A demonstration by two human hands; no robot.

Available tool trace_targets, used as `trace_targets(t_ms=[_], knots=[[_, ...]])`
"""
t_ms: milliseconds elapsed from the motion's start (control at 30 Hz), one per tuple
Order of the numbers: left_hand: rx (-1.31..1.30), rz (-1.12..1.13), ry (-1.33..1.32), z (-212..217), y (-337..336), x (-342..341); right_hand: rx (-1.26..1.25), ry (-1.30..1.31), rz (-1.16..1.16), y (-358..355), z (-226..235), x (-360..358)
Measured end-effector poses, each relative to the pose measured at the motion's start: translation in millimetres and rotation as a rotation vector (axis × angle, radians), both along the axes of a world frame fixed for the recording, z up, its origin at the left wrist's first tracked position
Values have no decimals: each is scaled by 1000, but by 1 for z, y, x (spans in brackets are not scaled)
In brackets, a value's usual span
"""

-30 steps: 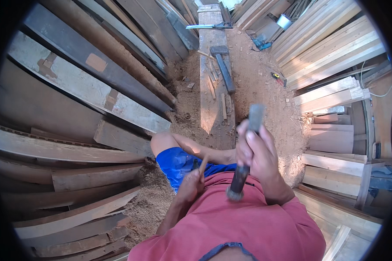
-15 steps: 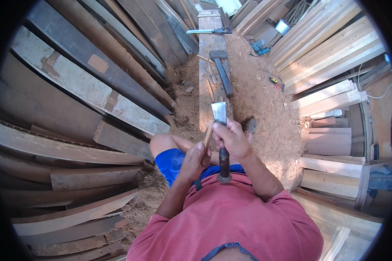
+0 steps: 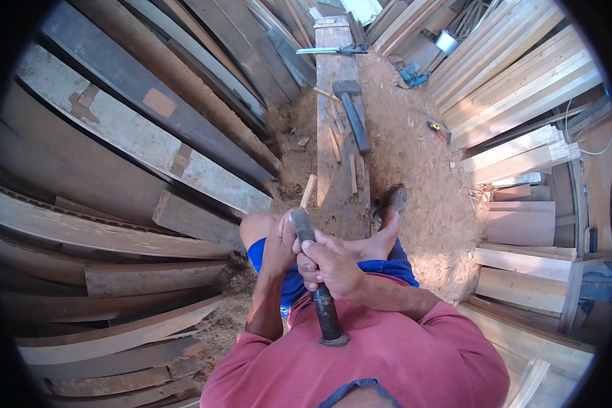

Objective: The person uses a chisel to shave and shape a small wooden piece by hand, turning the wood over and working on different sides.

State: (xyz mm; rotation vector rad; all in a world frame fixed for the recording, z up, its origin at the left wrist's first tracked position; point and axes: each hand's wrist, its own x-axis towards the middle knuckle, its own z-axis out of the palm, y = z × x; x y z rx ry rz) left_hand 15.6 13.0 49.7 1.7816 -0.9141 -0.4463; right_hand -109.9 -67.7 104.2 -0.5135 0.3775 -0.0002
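My right hand (image 3: 333,265) is closed round a chisel, its fingers wrapped where the blade meets the handle. The chisel's wide steel blade (image 3: 303,227) points up and away to the left. Its dark handle (image 3: 326,314) runs back so that the butt meets the front of the red shirt. Close beside the blade, my left hand (image 3: 277,246) is closed on a thin wooden stick (image 3: 309,191), whose pale far end sticks out above the fingers. The stick's lower part is hidden by the hand and the chisel.
Ahead stands a narrow wooden bench (image 3: 333,178) bearing a hammer (image 3: 352,115), thin wood strips (image 3: 334,144) and a handsaw (image 3: 331,49) across its far end. Planks (image 3: 109,129) lean at left; stacked boards (image 3: 517,75) fill the right. A blue power tool (image 3: 413,76) lies on the sawdust-covered floor.
My right hand has pulled the chisel back toward my body and to the left, tilting it. My left hand has moved left and slightly forward with the stick.
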Motion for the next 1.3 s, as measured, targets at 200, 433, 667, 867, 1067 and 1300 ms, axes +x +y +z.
trace_targets(t_ms=[200, 433, 667, 867, 1067, 1300], knots=[[55, -38, 202, 6, 18, -30, -107, 18, -81, -11, 8, -21], [195, 56, 617, -49, 86, -64, -268, 33, -458, -64, 22, -62], [-313, 69, 931, -40, -21, 5, 74, 18, -79, -16, -2, 11], [-91, -16, 470, -9, 5, -4, -16, 18, -33, 6, 1, 1], [38, -67, 109, -12, 31, -34, -130, 47, -75, 2, 6, -16], [212, -29, 724, -52, 92, -85, -522, -24, -400, -63, 37, -31]])
